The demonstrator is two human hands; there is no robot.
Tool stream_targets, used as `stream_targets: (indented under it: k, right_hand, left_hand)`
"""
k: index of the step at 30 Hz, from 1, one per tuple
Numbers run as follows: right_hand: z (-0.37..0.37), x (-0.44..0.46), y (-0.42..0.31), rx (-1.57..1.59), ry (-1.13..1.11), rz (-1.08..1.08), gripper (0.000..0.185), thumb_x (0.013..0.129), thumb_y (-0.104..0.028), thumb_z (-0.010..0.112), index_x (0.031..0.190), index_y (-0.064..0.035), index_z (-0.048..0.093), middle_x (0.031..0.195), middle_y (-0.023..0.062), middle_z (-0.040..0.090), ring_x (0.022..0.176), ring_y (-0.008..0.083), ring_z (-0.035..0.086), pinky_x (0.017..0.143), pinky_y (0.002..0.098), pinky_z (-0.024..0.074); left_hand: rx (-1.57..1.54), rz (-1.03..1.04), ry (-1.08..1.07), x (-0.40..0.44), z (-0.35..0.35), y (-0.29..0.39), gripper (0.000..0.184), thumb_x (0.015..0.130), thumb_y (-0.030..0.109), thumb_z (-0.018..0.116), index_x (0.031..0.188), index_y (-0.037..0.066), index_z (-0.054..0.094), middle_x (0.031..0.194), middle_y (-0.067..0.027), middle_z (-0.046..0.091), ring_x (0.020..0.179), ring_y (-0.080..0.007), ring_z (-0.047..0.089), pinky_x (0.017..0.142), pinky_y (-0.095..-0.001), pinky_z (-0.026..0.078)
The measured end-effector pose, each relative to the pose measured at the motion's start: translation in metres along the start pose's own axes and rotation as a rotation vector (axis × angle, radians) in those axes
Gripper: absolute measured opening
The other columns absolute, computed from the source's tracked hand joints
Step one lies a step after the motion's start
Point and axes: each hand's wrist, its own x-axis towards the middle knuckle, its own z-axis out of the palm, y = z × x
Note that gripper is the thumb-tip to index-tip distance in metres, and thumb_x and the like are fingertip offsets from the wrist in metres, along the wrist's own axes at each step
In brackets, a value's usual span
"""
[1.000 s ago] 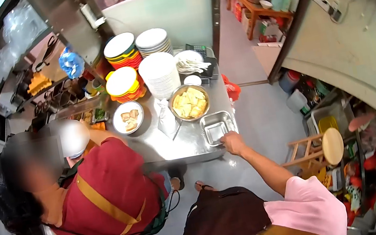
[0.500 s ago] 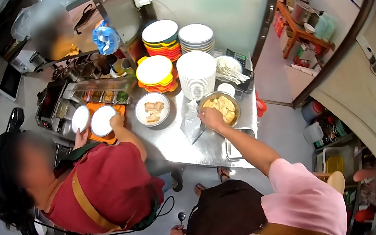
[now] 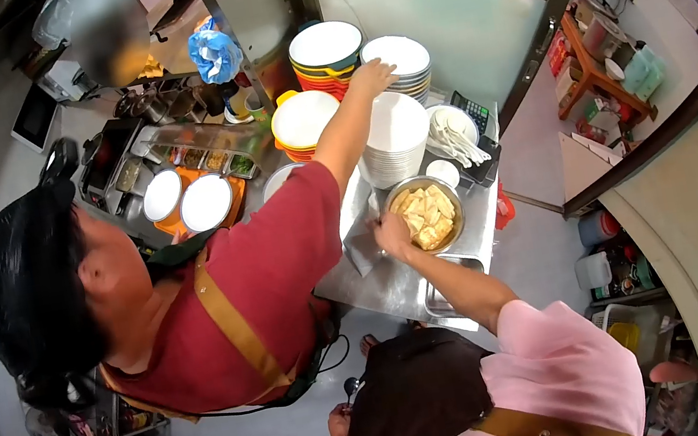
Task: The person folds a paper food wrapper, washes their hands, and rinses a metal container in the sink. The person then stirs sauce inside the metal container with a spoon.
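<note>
In the head view, my right hand [image 3: 392,234] is closed at the left rim of a round metal bowl [image 3: 459,219] holding pale yellow food pieces [image 3: 429,215]. Its fingertips are hidden, so what it grips cannot be made out. A crumpled clear plastic bag [image 3: 362,248] lies beside that hand. Low in the view, my left hand [image 3: 338,422] hangs beside my dark apron, wrapped round the handle of a metal spoon [image 3: 352,386]. A tall stack of white bowls [image 3: 396,140] stands just behind the metal bowl.
A co-worker in a red shirt [image 3: 272,259] stands at my left, one hand [image 3: 374,76] reaching over a plate stack [image 3: 400,55]. White plates [image 3: 206,203] sit on an orange tray. A metal tray [image 3: 454,283] lies at the counter's near edge.
The co-worker has leaned in and moved an arm from the white plates to the back stack, partly covering the bowl of meat. My right hand has shifted slightly left relative to the metal bowl.
</note>
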Motion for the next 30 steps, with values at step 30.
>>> stream_targets:
  k: [30]
  right_hand:
    - [-0.273, -0.141, -0.041, 0.636, 0.182, -0.107, 0.021, 0.094, -0.018, 0.07, 0.098, 0.0023, 0.074, 0.083, -0.0052, 0.064, 0.075, 0.0041, 0.052, 0.066, 0.0233, 0.0413]
  left_hand:
    - [0.04, 0.614, -0.47, 0.058, 0.045, 0.312, 0.047, 0.095, 0.016, 0.059, 0.14, 0.009, 0.049, 0.081, -0.0111, 0.069, 0.074, -0.0231, 0.066, 0.072, -0.0365, 0.053]
